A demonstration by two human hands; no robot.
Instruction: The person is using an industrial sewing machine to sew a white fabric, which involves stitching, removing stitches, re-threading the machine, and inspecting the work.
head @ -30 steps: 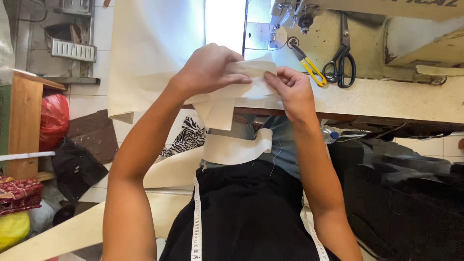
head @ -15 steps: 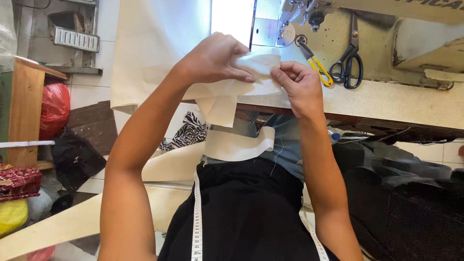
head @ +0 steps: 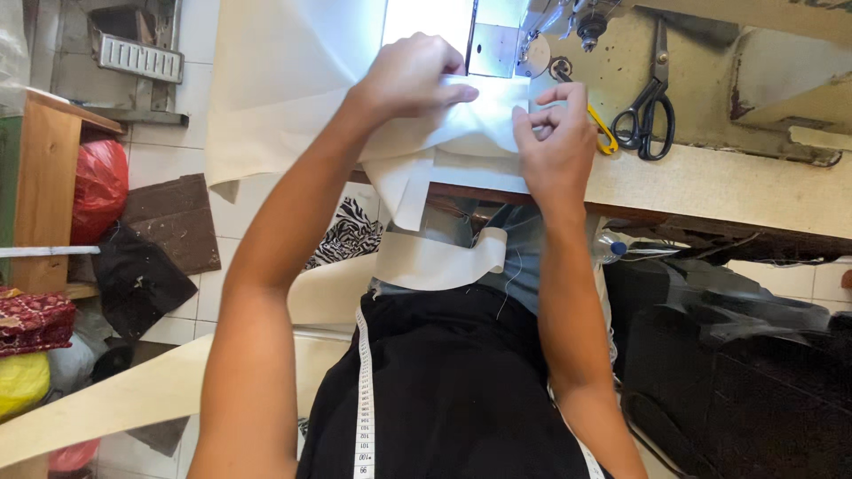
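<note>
Both hands work the cream cloth (head: 293, 98) at the front edge of the desk (head: 728, 182), just below the sewing machine (head: 568, 22) head.
Left hand (head: 410, 78) lies knuckles-up on the cloth, fingers curled, pressing a fold flat.
Right hand (head: 555, 142) pinches the cloth edge, fingers closed narrow on it.
The rest of the cloth hangs off the desk toward the lap; a long cream strip (head: 133, 399) trails to the floor.

To do this well, I'd say: keep the fold edges aligned, hold tension even between the two hands, and keep fingertips clear of the needle area.

Black scissors (head: 646, 111) lie to the right on the desk, with a yellow-handled snip (head: 603, 133) just beside the right hand.
White tape measure (head: 362, 390) hangs down over the black lap.

Packages: red bag (head: 98, 186) beside the wooden shelf (head: 44, 195) at left, yellow bag (head: 22, 381) lower left. No labels or signs can be made out.
</note>
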